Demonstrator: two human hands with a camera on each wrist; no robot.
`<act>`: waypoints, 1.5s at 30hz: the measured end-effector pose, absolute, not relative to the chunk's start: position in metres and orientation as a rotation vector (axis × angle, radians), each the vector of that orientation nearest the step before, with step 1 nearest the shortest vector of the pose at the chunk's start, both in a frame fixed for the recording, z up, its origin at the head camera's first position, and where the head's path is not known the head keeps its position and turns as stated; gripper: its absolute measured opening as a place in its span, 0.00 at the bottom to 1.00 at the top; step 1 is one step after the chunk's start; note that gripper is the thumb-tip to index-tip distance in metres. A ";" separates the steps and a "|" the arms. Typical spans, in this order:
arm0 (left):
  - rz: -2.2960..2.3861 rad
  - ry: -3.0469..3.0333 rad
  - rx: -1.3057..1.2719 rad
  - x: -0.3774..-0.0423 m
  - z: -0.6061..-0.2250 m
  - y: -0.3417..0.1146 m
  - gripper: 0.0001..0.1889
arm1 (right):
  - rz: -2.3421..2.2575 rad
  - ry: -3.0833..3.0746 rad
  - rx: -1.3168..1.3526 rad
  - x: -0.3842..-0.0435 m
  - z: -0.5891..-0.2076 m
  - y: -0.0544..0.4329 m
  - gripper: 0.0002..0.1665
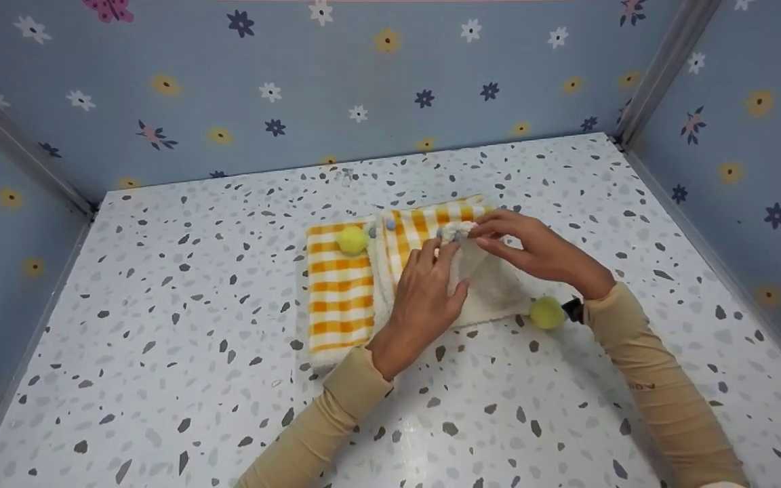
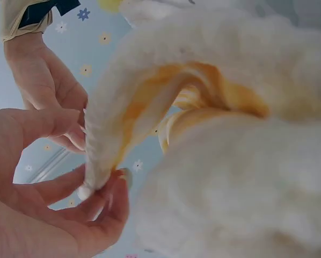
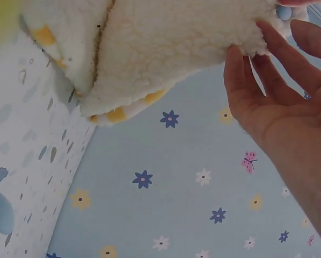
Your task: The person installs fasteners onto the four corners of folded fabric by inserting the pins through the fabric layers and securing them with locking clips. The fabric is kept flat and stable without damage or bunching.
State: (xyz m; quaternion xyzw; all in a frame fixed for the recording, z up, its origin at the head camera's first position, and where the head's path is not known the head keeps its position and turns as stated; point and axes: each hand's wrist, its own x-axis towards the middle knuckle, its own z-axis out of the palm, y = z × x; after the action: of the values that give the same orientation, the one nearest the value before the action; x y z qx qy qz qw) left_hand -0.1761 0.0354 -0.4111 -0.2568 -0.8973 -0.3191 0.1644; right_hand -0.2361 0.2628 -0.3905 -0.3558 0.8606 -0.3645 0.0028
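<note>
A yellow-and-white checked, fleece-lined blanket (image 1: pixel 339 298) lies folded on the table, its right part turned to show cream fleece (image 1: pixel 489 288). My left hand (image 1: pixel 424 291) reaches over its middle. In the left wrist view, the left thumb and fingers pinch a raised fleece edge (image 2: pixel 99 156). The right hand (image 1: pixel 539 251) is at the same raised edge from the right, fingertips holding the fleece (image 3: pixel 203 32). Small blue pompoms (image 1: pixel 390 224) dot the border. One big yellow pompom (image 1: pixel 353 239) lies on the checked left part, another (image 1: pixel 548 313) by the right corner.
White speckled tabletop (image 1: pixel 160 325) surrounds the blanket. Blue flowered panels (image 1: pixel 390 68) stand at the back and both sides, with metal posts (image 1: pixel 662 68) at the corners. A dark band (image 1: pixel 573 310) shows near the right sleeve.
</note>
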 end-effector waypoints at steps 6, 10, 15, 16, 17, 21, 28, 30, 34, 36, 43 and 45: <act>-0.927 -2.642 -0.701 -0.179 -0.410 0.028 0.31 | -1.129 2.694 -1.184 -0.249 -0.388 0.249 0.17; -0.871 -2.634 -0.663 -0.180 -0.411 0.024 0.32 | -1.062 2.716 -1.205 -0.256 -0.387 0.241 0.18; -0.742 -2.660 -0.618 -0.181 -0.412 0.019 0.32 | -1.030 2.737 -1.227 -0.263 -0.389 0.234 0.19; -0.701 -2.662 -0.613 -0.181 -0.412 0.018 0.32 | -1.032 2.737 -1.240 -0.264 -0.390 0.233 0.18; -0.660 -2.662 -0.609 -0.181 -0.413 0.018 0.31 | -1.036 2.736 -1.253 -0.266 -0.391 0.232 0.18; -0.499 -2.650 -0.589 -0.183 -0.415 0.017 0.26 | -1.032 2.722 -1.311 -0.272 -0.395 0.226 0.19; -0.336 -2.735 -0.571 -0.184 -0.423 0.019 0.24 | -0.921 2.743 -1.274 -0.280 -0.405 0.212 0.21; -0.323 -2.796 -0.574 -0.184 -0.424 0.019 0.29 | -0.895 2.744 -1.225 -0.282 -0.407 0.208 0.22; -0.258 -2.831 -0.571 -0.184 -0.423 0.017 0.31 | -0.875 2.747 -1.149 -0.285 -0.410 0.203 0.22; -0.228 -2.829 -0.570 -0.184 -0.423 0.016 0.30 | -0.860 2.758 -1.137 -0.286 -0.411 0.201 0.22; -0.203 -2.952 -0.556 -0.187 -0.425 0.015 0.30 | -0.812 2.773 -1.111 -0.288 -0.419 0.195 0.23; -0.194 -2.932 -0.547 -0.188 -0.426 0.015 0.30 | -0.814 2.758 -1.088 -0.288 -0.419 0.194 0.24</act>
State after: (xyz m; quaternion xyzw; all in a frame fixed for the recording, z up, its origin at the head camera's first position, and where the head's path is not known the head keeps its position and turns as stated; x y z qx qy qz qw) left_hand -0.1883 0.0155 -0.4264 -0.1826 -0.9781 -0.0646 0.0763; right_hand -0.2879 0.1942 -0.4191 -0.3538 0.8965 -0.2646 0.0334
